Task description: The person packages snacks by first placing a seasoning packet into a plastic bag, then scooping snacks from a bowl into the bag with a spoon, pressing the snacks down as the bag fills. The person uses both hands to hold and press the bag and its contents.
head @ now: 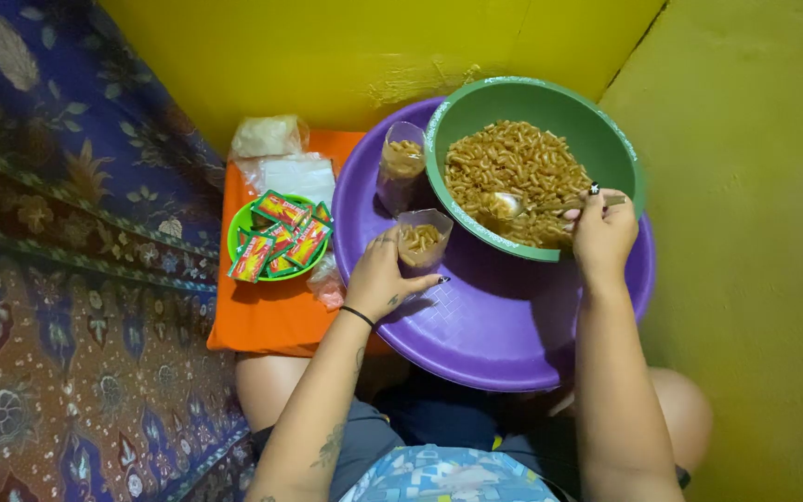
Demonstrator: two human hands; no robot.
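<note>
My left hand [381, 275] holds a small clear plastic bag [422, 239] partly filled with brown macaroni snack, over a big purple basin [490, 325]. My right hand [602, 231] grips a metal spoon [515, 203] whose bowl rests in the snack pile inside a green bowl [606, 130]. The green bowl sits tilted on the far side of the purple basin. A second clear bag [401, 160] with snack in it stands beside the green bowl, on its left.
An orange mat [267, 316] on the left carries a small green plate [239, 219] of red-and-green sachets and a stack of clear plastic bags [295, 177]. Patterned cloth [58, 279] covers the floor at left. Yellow walls [309, 56] close in behind and on the right.
</note>
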